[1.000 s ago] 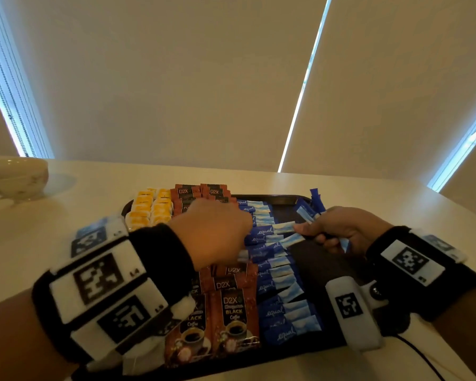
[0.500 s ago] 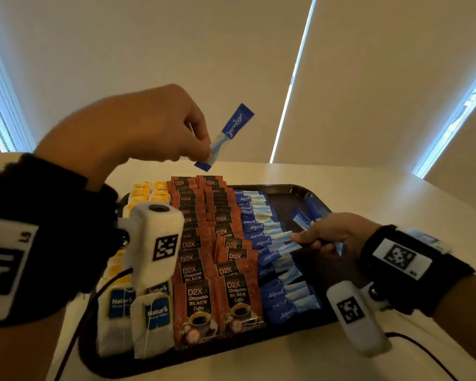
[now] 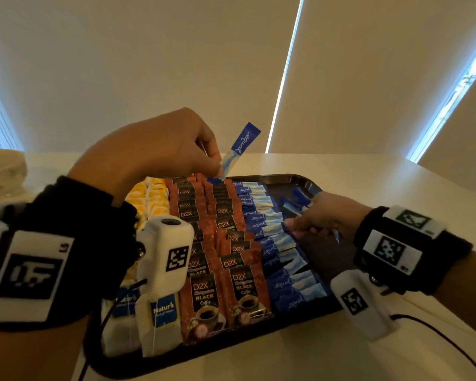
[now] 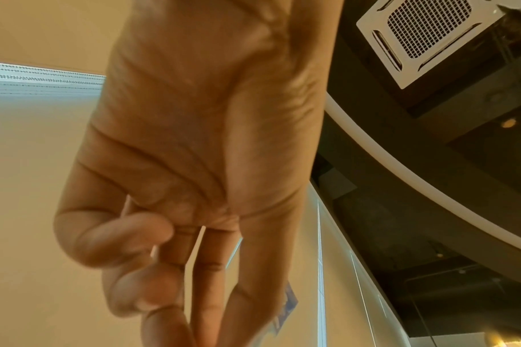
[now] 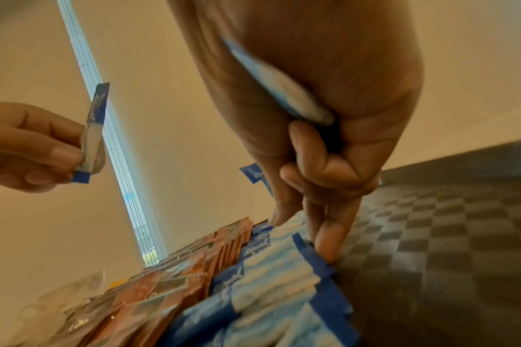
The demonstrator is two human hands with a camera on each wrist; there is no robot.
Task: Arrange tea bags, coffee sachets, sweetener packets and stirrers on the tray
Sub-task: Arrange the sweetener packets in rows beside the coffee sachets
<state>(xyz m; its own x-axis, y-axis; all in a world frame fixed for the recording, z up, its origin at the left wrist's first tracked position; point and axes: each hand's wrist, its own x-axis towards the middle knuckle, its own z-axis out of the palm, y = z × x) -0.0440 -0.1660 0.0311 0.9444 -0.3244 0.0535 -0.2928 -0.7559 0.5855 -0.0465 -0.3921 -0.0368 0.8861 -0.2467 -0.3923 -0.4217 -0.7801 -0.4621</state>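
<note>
A black tray (image 3: pixel 294 178) holds rows of tea bags (image 3: pixel 160 312), brown coffee sachets (image 3: pixel 223 259) and blue sweetener packets (image 3: pixel 270 235). My left hand (image 3: pixel 219 167) is raised above the tray's far end and pinches one blue sweetener packet (image 3: pixel 241 145) by its lower end; the packet (image 5: pixel 94 131) also shows in the right wrist view. My right hand (image 3: pixel 293 225) rests low on the tray, curled round a bunch of sweetener packets (image 3: pixel 297 199), one lying across its palm (image 5: pixel 277 86). Its fingertips (image 5: pixel 327 246) touch the right edge of the sweetener row. No stirrers are visible.
Bare checkered tray floor (image 5: pixel 446 234) lies right of the sweetener row. Yellow packets (image 3: pixel 149 199) fill the tray's far left. A white bowl (image 3: pixel 3 171) stands on the pale table (image 3: pixel 396 188) at far left. A black cable (image 3: pixel 437 334) runs near the front right.
My left hand has risen from the rows on the tray with a single sweetener packet pinched in its fingers. The right hand has stayed at the sweetener row with its bunch.
</note>
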